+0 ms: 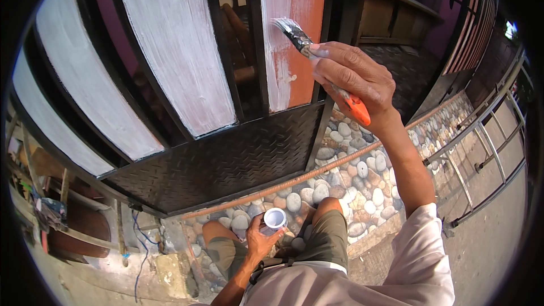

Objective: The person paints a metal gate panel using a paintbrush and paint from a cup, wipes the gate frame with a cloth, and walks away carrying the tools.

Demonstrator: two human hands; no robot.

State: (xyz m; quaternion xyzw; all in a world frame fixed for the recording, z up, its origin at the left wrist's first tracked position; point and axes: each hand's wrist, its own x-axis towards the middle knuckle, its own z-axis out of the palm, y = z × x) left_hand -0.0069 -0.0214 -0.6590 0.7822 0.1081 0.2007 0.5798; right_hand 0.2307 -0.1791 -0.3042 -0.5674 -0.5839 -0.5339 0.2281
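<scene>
My right hand (354,76) is closed around a paintbrush (296,35) with an orange handle tip. Its white-coated bristles are at a gate slat (306,17) that is partly white and partly orange; whether they touch it I cannot tell. Low in front of my body, my left hand (262,237) grips a small cup (275,219) with white paint inside. The black metal gate (226,153) carries several other slats, such as a wide white slat (173,45), covered in streaky white paint.
Pebble paving (362,175) runs along the gate's foot, edged by a reddish strip. To the right, a metal ladder-like frame (490,141) lies over the concrete. Wooden pieces (90,238) and a blue cord (139,249) are at the lower left.
</scene>
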